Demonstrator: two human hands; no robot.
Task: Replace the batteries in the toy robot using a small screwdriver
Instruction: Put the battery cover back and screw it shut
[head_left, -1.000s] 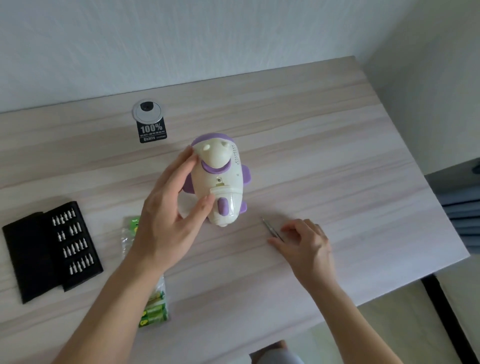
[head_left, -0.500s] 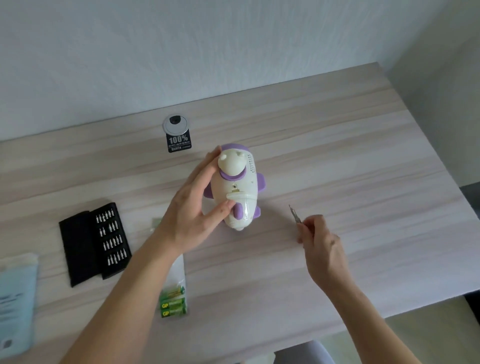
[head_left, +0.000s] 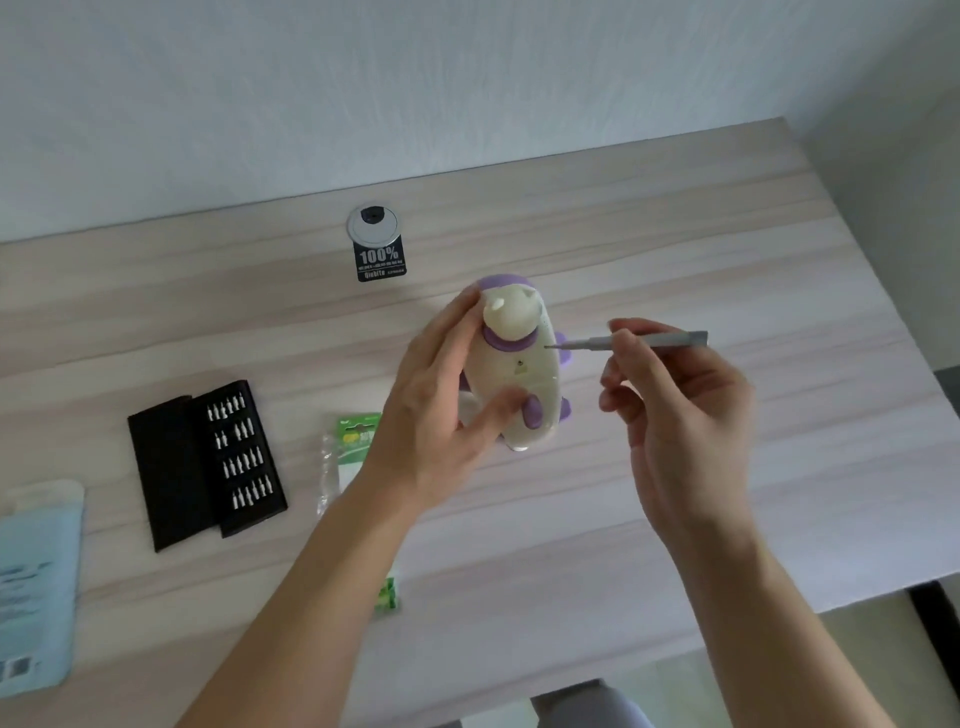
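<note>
The cream and purple toy robot (head_left: 517, 364) lies on the wooden table, a small screw hole showing on its cream back. My left hand (head_left: 441, 400) grips it, fingers round its left side and thumb on its lower back. My right hand (head_left: 670, 410) pinches a slim grey screwdriver (head_left: 644, 340), lifted off the table. The screwdriver lies almost level, its tip pointing left and nearly touching the toy's right edge. A green pack of batteries (head_left: 353, 457) lies on the table, partly hidden under my left forearm.
An open black case of screwdriver bits (head_left: 208, 460) sits left of the batteries. A light blue packet (head_left: 36, 582) lies at the far left edge. A round grey cable grommet with a black "100%" sticker (head_left: 376, 241) is behind the toy. The table's edge (head_left: 831, 603) runs close on the right.
My right hand picked the screwdriver up off the table and brought its tip to the toy's right side. My left hand kept its hold on the toy.
</note>
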